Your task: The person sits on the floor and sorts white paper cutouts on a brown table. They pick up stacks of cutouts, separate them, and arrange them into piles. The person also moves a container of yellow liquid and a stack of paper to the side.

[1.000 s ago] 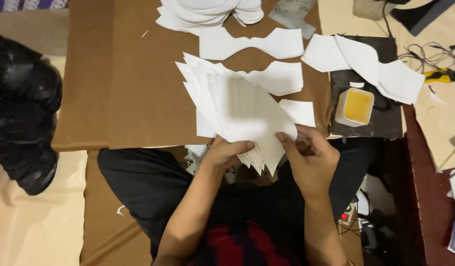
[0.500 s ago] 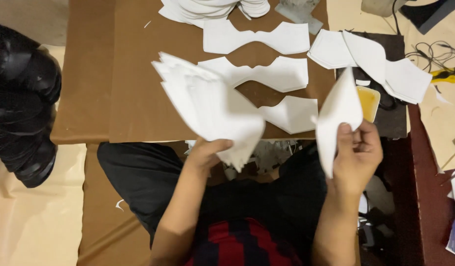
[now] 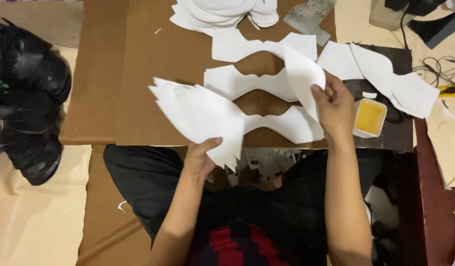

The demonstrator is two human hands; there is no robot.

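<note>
Fanned stack of white cut paper pieces (image 3: 198,116): clamped in left hand (image 3: 202,158). Single white paper piece (image 3: 302,79): pinched by right hand (image 3: 336,106), at three o'clock.

The desk (image 3: 153,59) is brown cardboard. White cut pieces (image 3: 264,47) lie near its far edge, more pieces (image 3: 286,125) near its front edge.
</note>
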